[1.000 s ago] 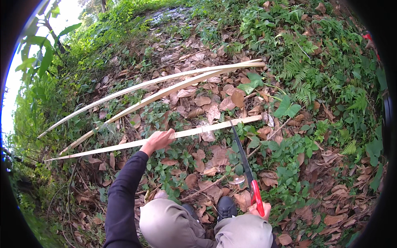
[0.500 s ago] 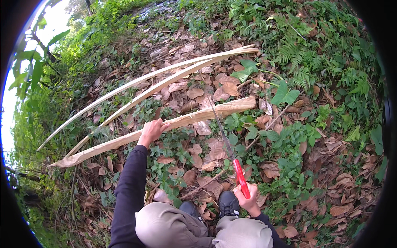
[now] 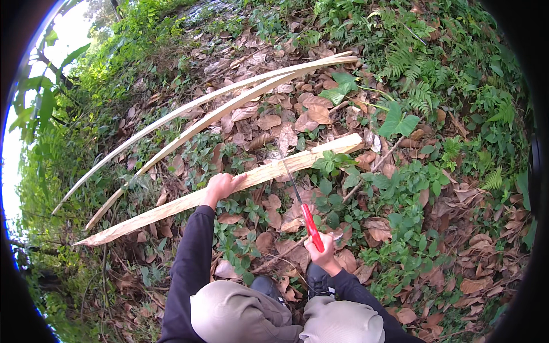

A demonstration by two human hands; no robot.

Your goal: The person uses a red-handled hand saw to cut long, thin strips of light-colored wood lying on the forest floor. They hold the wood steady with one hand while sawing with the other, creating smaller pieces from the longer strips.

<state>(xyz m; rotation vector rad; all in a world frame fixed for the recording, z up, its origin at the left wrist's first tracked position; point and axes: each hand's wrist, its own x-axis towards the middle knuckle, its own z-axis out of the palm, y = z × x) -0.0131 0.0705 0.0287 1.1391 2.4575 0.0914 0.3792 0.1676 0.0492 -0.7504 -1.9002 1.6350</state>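
A long pale piece of split wood [image 3: 157,211] lies slantwise over the leaves, its pointed end at the left and its blunt end at the right. My left hand [image 3: 222,187] is closed around its middle, thumb along the top. In my right hand [image 3: 323,250] is a hand saw with a red handle [image 3: 310,223]. The thin blade [image 3: 290,176] crosses the wood to the right of my left hand, its tip reaching past the far edge. Whether the teeth sit in a cut is too small to tell.
Beyond the wood lie two long, thin, bent wooden strips [image 3: 229,91], close together at their right ends. Dry brown leaves, low green plants and ferns [image 3: 420,94] cover the ground. A thin branch [image 3: 389,153] lies at the right. My shoes [image 3: 318,280] are just below the saw.
My right hand has pushed the saw forward and to the left, so more blade extends beyond the wood. The wood has shifted and turned slightly, and my left hand sits a little farther right.
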